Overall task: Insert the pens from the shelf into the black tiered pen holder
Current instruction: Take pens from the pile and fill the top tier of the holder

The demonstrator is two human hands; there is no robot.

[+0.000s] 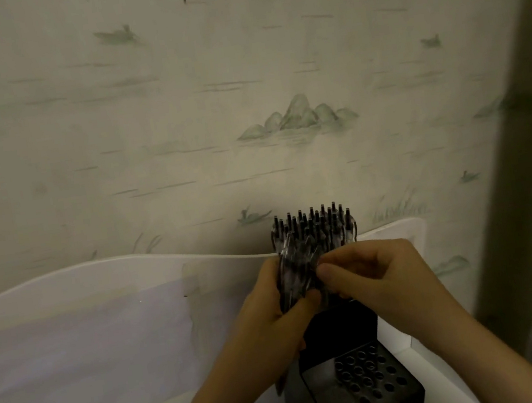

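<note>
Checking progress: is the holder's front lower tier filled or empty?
Empty: the black tiered pen holder's front tier shows only open holes, while both hands grip the pens above.

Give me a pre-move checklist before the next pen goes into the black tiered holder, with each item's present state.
1. Bundle secure: the left hand grips the bundle of clear-barrelled, black-tipped pens. Ok.
2. One pen singled out: the right hand has its fingertips at the bundle, but whether it pinches a single pen cannot be told.
3. Free holes: the lower tier of the black tiered plastic pen holder shows open round holes. Ok.
4. Upper tier: pens already standing crowd it; free holes there cannot be told.
5. Holder upright on the white shelf: ok.
6. Lighting: dim, so the pen tips are hard to see. Not ok.
</note>
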